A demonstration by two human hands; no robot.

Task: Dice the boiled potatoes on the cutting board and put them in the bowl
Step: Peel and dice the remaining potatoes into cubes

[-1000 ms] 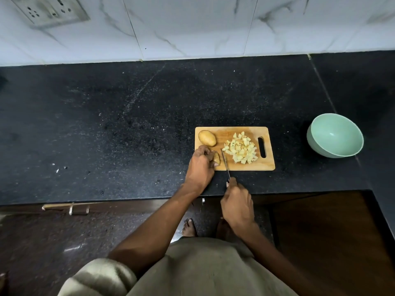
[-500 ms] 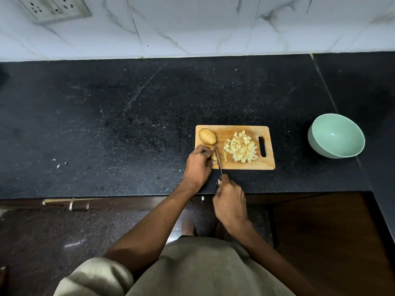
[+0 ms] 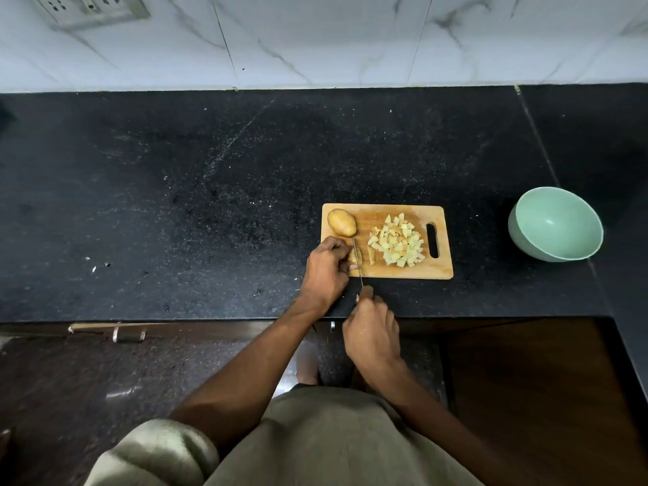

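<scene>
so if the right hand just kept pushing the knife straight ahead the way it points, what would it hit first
Probably the whole potato. The right hand aims the knife away from the body, past the piece under the left hand. The tip looks close to the potato, but depth is unclear.

We count one wooden cutting board (image 3: 403, 271), one whole potato (image 3: 342, 223), one partly cut potato piece (image 3: 352, 257), one loose slice (image 3: 371, 256), one heap of dice (image 3: 398, 245) too many to number, one knife (image 3: 358, 259), one green bowl (image 3: 555, 224), and two hands (image 3: 324, 271) (image 3: 371, 333).
</scene>
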